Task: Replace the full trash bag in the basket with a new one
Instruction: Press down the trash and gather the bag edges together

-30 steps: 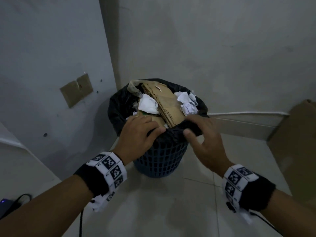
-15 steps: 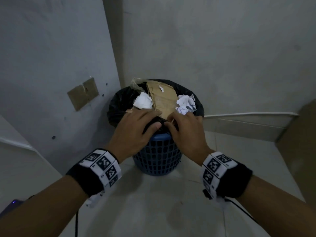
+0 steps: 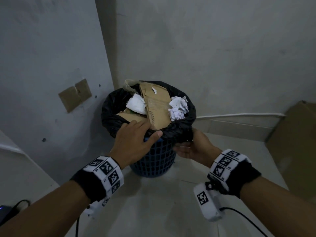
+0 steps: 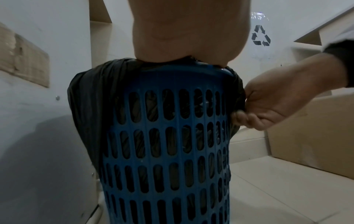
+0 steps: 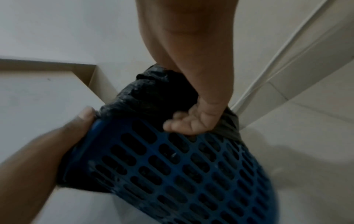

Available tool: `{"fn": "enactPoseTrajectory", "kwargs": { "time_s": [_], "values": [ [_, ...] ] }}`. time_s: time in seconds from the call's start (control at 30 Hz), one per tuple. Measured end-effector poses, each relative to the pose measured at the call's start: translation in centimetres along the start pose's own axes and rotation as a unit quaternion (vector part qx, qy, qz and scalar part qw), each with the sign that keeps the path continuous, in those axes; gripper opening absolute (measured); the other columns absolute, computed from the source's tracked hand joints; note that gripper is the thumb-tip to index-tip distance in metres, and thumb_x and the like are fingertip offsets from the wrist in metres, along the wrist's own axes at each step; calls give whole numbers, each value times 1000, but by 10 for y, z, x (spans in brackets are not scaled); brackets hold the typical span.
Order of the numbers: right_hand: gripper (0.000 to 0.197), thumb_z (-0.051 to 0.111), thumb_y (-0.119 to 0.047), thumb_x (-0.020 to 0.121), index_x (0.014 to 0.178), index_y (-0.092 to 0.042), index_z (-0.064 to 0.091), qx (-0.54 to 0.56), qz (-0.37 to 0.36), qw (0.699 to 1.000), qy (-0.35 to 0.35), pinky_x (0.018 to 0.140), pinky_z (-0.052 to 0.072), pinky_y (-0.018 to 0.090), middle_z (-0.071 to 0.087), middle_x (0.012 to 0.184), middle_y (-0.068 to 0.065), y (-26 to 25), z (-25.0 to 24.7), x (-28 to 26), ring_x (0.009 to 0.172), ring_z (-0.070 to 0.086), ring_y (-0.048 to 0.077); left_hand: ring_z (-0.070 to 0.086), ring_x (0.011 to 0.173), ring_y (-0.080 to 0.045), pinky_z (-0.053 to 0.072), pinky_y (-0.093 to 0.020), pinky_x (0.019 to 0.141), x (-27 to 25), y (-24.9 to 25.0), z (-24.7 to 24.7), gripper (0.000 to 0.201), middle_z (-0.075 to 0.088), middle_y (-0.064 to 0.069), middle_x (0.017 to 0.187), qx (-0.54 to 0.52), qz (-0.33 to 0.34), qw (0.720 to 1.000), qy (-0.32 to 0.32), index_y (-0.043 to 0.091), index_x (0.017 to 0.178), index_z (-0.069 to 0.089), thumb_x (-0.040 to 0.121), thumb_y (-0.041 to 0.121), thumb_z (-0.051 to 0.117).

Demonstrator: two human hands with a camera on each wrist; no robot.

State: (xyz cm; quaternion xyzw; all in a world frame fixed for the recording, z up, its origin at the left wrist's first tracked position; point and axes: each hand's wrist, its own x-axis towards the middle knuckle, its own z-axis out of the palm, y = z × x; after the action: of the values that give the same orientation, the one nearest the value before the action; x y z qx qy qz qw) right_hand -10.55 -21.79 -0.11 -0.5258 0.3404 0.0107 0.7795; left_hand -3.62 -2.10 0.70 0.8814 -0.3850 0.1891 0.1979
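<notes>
A blue slotted basket point(image 3: 153, 161) stands in a wall corner, lined with a black trash bag point(image 3: 111, 115) stuffed with cardboard point(image 3: 157, 108) and crumpled paper point(image 3: 177, 108). My left hand point(image 3: 136, 139) lies flat over the near rim, fingers toward the cardboard and thumb along the rim. My right hand point(image 3: 189, 146) is turned palm up at the basket's right side. In the right wrist view its fingers point(image 5: 184, 125) curl round the bag's point(image 5: 153, 91) folded-over edge above the basket point(image 5: 182, 166). The left wrist view shows the right hand point(image 4: 268, 106) pinching the bag's overhang point(image 4: 90, 98).
Walls close in behind and to the left of the basket. A cardboard box point(image 3: 294, 147) leans at the right. A cardboard patch point(image 3: 75, 94) is stuck on the left wall, and a white cable point(image 3: 239, 115) runs along the back wall. Tiled floor point(image 3: 153, 211) lies before me.
My right hand left the top of the rim, dropped to the basket's right side, turned palm up and took hold of the bag's overhang. My left hand stayed on the near rim.
</notes>
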Motion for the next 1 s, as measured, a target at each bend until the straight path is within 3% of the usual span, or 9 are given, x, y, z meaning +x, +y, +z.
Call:
{"fn": "enactPoseTrajectory", "kwargs": {
  "time_s": [0.1,0.27,0.43,0.53,0.6,0.7,0.77,0.87,1.0],
  "values": [
    [20,40,-3,95,84,-5,56,57,-41,997,29,42,44,20,56,63,10,-4,9,4,48,51,16,39,60,-15,27,-32,61,-3,-5,-2,48,35,9,60,4,5,1000,3,23,68,39,93,63,27],
    [16,41,-4,94,105,-14,46,54,-228,959,159,37,40,19,54,72,8,-21,9,-11,36,47,8,46,66,-14,33,-33,66,0,-7,-2,55,52,8,67,12,5,1000,-20,21,73,53,91,65,25],
    [9,52,-18,96,95,-26,50,-101,-493,849,163,59,46,27,61,75,0,-42,22,-39,63,57,10,40,59,-12,28,-32,60,1,-12,-6,43,39,12,58,-64,28,997,22,26,63,42,95,54,33],
    [23,51,-42,95,115,-30,53,-301,-536,783,90,86,50,30,67,108,-10,-29,19,-27,102,62,5,41,58,-15,36,-35,61,-1,-25,-12,38,36,12,56,-75,43,995,46,31,62,37,96,46,35],
    [39,41,-52,95,125,-30,54,-470,-546,689,80,101,40,40,63,125,-8,-15,12,-15,120,54,13,42,59,-18,39,-39,62,-3,-39,-17,40,40,9,55,-48,22,996,70,29,58,38,95,45,38],
    [50,24,-45,99,123,-24,63,-580,-550,592,106,99,28,38,63,128,-7,6,12,-8,125,50,19,51,76,-24,42,-40,72,-4,-53,-24,34,57,1,76,32,-64,994,87,22,71,58,90,46,45],
    [51,21,-42,99,117,-25,66,-591,-552,576,121,95,29,40,65,124,-9,12,18,-9,119,52,21,54,94,-28,41,-41,80,-1,-51,-26,24,61,-3,99,65,-105,987,105,21,91,64,87,39,49],
    [44,29,-41,99,110,-25,69,-568,-580,569,133,87,36,40,67,119,-9,7,22,-12,113,51,22,55,99,-28,41,-43,85,8,-30,-25,27,61,-4,110,18,-63,989,133,20,106,65,91,29,44],
    [26,44,-29,97,100,-15,65,-434,-653,594,181,81,41,36,63,105,1,-7,5,-14,97,51,24,54,106,-22,42,-42,89,15,10,-12,43,60,1,119,-33,-24,998,50,22,121,59,97,45,31]
  ]
}}
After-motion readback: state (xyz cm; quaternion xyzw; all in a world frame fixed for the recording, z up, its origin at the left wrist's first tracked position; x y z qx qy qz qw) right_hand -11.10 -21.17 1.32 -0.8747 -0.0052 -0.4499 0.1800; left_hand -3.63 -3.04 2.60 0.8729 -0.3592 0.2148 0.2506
